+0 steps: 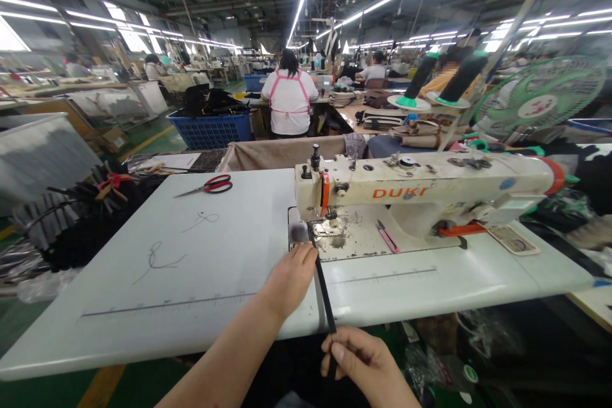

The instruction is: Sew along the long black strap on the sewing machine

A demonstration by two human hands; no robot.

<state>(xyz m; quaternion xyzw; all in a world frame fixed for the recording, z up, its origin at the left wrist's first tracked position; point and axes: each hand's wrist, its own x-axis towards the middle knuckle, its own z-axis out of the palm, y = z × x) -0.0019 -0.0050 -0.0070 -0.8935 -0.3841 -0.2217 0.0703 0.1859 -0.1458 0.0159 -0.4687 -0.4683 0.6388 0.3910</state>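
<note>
A narrow black strap (326, 293) runs from under the needle area of the white sewing machine (354, 182) down past the table's front edge. My left hand (291, 277) lies on the table just in front of the presser foot, fingers closed along the strap. Below the table edge, my right hand (356, 357) pinches the strap between thumb and fingers. Pink-handled thread snips (387, 237) lie on the machine bed to the right. Red-handled scissors (210, 186) rest at the back left of the white table (248, 248).
Loose threads (155, 258) lie on the table's left half. Two black thread cones (463, 76) stand behind the machine, near a green fan (540, 99). Bundled black pieces (95, 223) sit left of the table. A blue crate (210, 127) and a person (289, 99) are ahead.
</note>
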